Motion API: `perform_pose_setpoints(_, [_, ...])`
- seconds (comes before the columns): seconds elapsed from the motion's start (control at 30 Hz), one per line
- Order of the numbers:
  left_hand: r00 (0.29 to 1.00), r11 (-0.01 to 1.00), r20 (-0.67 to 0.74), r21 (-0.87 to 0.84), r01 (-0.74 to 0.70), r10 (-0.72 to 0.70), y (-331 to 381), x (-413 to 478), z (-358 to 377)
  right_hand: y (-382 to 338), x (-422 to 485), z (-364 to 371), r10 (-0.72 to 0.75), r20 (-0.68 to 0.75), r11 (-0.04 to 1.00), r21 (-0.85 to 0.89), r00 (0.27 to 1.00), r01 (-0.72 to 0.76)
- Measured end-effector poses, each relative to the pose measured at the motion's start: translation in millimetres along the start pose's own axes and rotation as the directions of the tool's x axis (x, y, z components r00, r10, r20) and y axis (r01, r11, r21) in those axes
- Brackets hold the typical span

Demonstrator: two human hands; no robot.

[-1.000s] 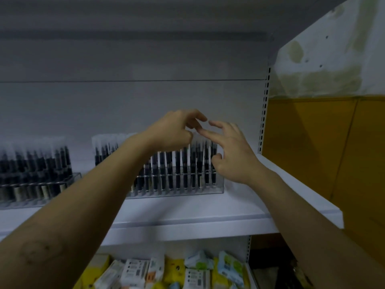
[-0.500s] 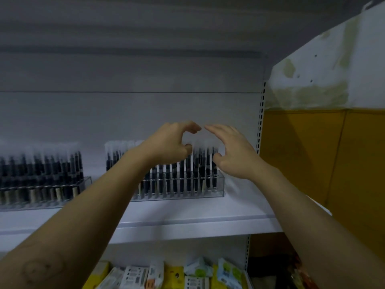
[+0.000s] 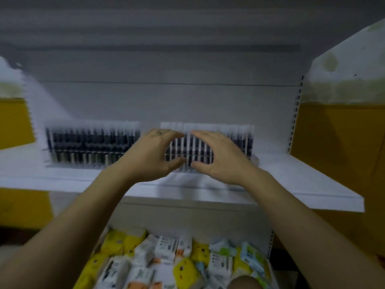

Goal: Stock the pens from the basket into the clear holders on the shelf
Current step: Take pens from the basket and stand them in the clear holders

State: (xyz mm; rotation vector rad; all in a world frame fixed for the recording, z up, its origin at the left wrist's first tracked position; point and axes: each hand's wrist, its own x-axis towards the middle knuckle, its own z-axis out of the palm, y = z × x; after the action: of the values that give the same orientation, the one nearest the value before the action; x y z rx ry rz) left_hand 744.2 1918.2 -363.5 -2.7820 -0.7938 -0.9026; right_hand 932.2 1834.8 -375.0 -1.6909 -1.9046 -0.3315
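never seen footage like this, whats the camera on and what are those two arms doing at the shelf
The camera sits on a person's head and looks forward and down, so the two bare arms are the wearer's own; there is no machine. The left hand and right hand are spread open in front of the right clear holder, which stands on a white shelf packed with upright dark pens. A second full holder stands to its left. Neither hand seems to hold a pen. Below the shelf lie small colourful packets. The picture is blurred, and no basket shows.

Bare shelf (image 3: 302,176) right of the full right holder (image 3: 239,142); both hands crowd its front.
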Motion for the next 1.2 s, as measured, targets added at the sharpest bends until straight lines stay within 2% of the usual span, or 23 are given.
perform_pose_setpoints(0.17, [0.994,0.994,0.047,0.044,0.100,-0.102,-26.8,-69.6,8.7,-37.4,-9.0,59.0,-0.093,0.065,0.992,0.089,0.994,0.087])
perform_pose_setpoints(0.3, [0.980,0.982,0.079,0.069,0.175,-0.180,-40.2,-116.8,17.3,-58.6,-22.1,101.0,-0.111,0.147,0.987,0.129,0.983,0.093])
perform_pose_setpoints(0.47, [0.925,0.950,0.213,0.073,0.305,-0.314,-51.8,-176.3,43.7,-80.6,-47.7,146.8,-0.138,0.290,0.980,0.177,0.947,0.088])
perform_pose_setpoints(0.67, [0.859,0.906,0.306,0.037,0.421,-0.411,-66.9,-237.7,94.1,-84.9,-79.5,209.5,-0.139,0.436,0.975,0.217,0.889,0.046])
perform_pose_setpoints(0.8, [0.780,0.865,0.412,0.039,0.501,-0.471,-76.9,-266.1,133.2,-77.8,-98.8,263.2,-0.100,0.597,0.969,0.239,0.796,-0.057])
perform_pose_setpoints(0.97, [0.621,0.779,0.567,0.059,0.624,-0.541,-85.8,-300.3,186.7,-70.0,-122.9,330.8,-0.055,0.758,0.969,0.197,0.650,-0.148])
perform_pose_setpoints(1.07, [0.523,0.707,0.636,0.051,0.705,-0.568,-92.1,-321.4,219.2,-66.1,-140.8,368.7,-0.035,0.851,0.964,0.167,0.524,-0.206])
perform_pose_setpoints(1.2, [0.388,0.617,0.729,0.059,0.785,-0.564,-97.3,-343.9,263.8,-62.2,-166.9,417.2,-0.012,0.919,0.960,0.121,0.395,-0.254])
